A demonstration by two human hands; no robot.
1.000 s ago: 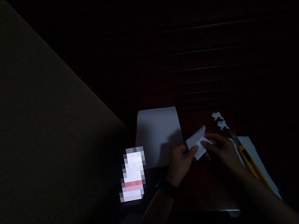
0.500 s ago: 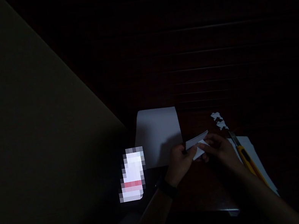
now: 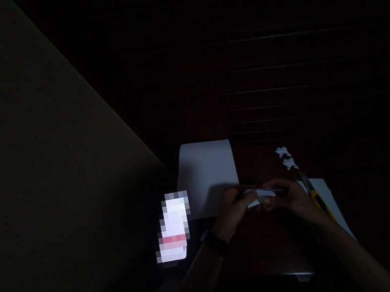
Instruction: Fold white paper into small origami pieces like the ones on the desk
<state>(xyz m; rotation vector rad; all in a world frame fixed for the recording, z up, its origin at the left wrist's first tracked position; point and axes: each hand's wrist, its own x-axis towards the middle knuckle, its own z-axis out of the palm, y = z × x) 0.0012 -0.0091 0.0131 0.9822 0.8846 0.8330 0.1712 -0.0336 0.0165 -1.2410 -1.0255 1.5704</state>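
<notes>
A small folded piece of white paper [image 3: 261, 193] is held between both hands above the dark tabletop. My left hand [image 3: 234, 208] pinches its left end, thumb on the near side; a dark band circles that wrist. My right hand [image 3: 289, 194] grips the right end, its thumb against the paper and its fingers behind. Some fingertips are hidden by the paper and the dim light. Just right of my right hand lies a yellow utility knife [image 3: 320, 202] with its blade showing.
A large white sheet [image 3: 206, 164] lies behind my left hand. Small folded white paper pieces [image 3: 286, 157] sit at the back right. More white paper [image 3: 336, 206] lies under the knife. A lit, pixelated screen [image 3: 173, 227] is at left, near the pale wall [image 3: 51, 166].
The folded paper has turned from a raised, tilted position to lying flatter and lower between my hands. My right hand and forearm have shifted, covering more of the knife's handle.
</notes>
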